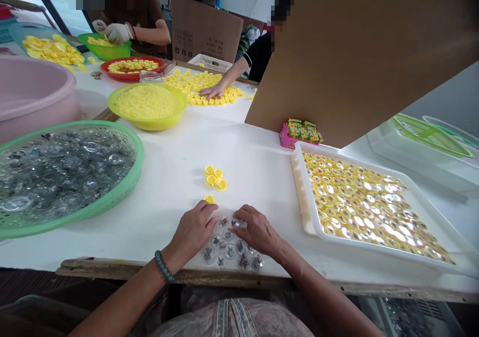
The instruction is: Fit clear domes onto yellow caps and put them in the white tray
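Left hand, fingers parted from thumb, adjoins a yellow cup; right hand curls over clear domes, grip indeterminable.

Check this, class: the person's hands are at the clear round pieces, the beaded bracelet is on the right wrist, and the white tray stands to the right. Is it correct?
No: the head view shows the beaded bracelet on the left wrist. The left hand and right hand are at the clear round pieces, and the white tray stands to the right.
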`<state>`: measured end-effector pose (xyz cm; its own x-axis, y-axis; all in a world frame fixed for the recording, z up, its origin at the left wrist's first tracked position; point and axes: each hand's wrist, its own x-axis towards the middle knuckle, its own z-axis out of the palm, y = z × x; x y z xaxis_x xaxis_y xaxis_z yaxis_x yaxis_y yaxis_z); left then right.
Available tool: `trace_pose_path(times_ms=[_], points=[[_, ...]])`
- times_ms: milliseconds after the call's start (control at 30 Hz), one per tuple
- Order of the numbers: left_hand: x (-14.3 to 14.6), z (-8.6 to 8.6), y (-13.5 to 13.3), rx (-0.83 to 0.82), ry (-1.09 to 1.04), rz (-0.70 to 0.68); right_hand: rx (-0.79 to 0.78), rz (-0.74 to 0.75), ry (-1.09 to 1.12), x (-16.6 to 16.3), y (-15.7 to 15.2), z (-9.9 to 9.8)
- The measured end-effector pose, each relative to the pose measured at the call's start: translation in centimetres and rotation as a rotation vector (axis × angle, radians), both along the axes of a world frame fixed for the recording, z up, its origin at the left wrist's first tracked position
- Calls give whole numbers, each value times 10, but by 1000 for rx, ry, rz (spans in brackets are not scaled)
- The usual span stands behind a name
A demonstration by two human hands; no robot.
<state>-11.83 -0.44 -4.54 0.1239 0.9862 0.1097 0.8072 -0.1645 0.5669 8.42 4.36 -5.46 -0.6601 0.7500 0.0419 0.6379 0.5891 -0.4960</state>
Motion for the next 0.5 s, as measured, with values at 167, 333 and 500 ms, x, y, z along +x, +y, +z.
trace_pose_path(times_ms=[167,333,500], points=[[11,1,-4,-159,22,-169,-36,-58,70,0,-2,-3],[12,-4,-7,-175,-2,-151,-215,-156,233,2,-4,-10],[15,-3,-6,-139,-20,-106,-207,-241,277,11,1,0]])
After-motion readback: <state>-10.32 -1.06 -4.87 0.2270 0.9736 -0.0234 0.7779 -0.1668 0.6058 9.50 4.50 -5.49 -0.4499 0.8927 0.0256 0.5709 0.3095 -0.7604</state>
